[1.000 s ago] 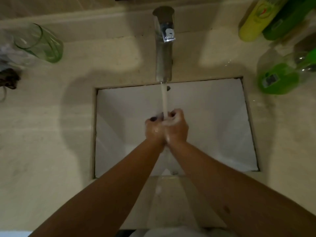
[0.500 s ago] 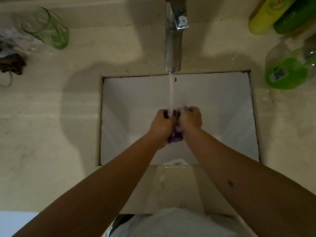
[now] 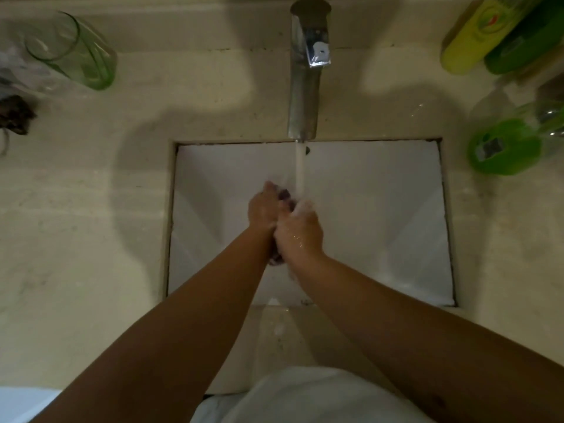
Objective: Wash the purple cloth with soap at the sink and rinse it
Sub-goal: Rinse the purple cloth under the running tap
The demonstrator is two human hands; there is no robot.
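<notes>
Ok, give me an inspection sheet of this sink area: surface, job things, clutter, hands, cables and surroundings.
Surface: beige stone counter around a white rectangular sink; wet patch on the front ledge.
Job's things: purple cloth bunched between both hands, mostly hidden; faucet running, stream landing at the hands; white suds on the right fingers.
Clutter: green glass at the back left; dark object at the left edge, too dim to identify; yellow bottle, dark green bottle and clear bottle of green liquid on the right.
Hands: left hand and right hand pressed together, gripping the cloth.
Cables: nothing seen.
Surroundings: the person's pale garment at the bottom edge.
</notes>
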